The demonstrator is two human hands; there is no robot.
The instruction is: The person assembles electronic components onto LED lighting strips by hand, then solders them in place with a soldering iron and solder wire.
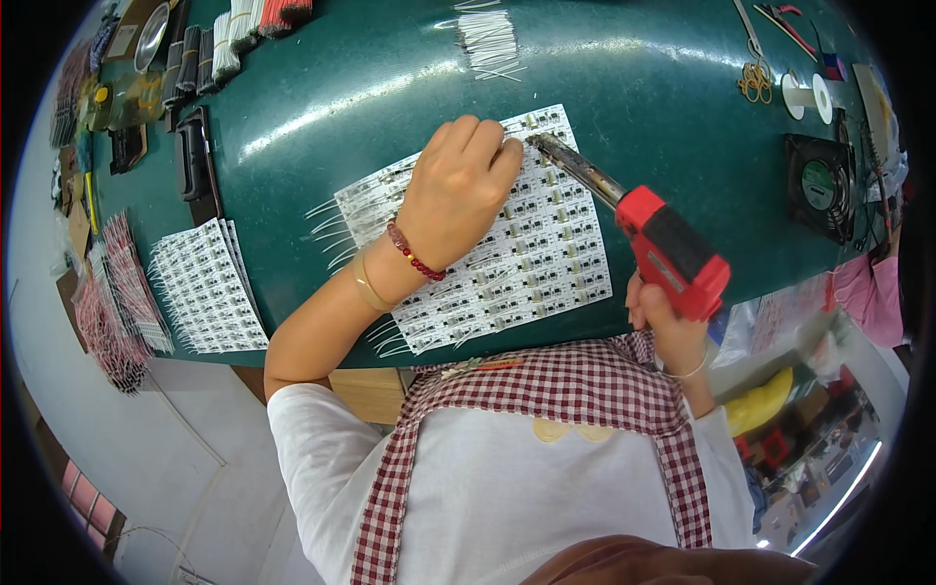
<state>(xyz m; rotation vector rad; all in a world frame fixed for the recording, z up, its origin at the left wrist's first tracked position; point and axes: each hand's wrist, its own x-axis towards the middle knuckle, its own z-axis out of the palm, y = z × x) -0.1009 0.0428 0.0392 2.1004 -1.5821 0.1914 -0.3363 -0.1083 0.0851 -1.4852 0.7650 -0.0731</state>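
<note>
A white circuit board panel [575,253] lies on the green table, covered in rows of small dark parts. Thin white wires [336,234] stick out past its left edge. My left hand [458,180] is closed over the panel's upper part, its fingertips hidden beneath the knuckles, so what they pinch cannot be made out. In my right hand [673,327] is a red and black soldering gun [673,249]. Its dark metal tip points up and left at the panel's top rows, just right of my left fingers; whether it touches the board is unclear.
More circuit panels [210,292] are stacked at the left, beside bundles of red and white wires [122,283]. Loose white wires [487,44] lie at the far middle. A black fan [819,188], a white spool [807,96] and scissors [755,83] sit at the right.
</note>
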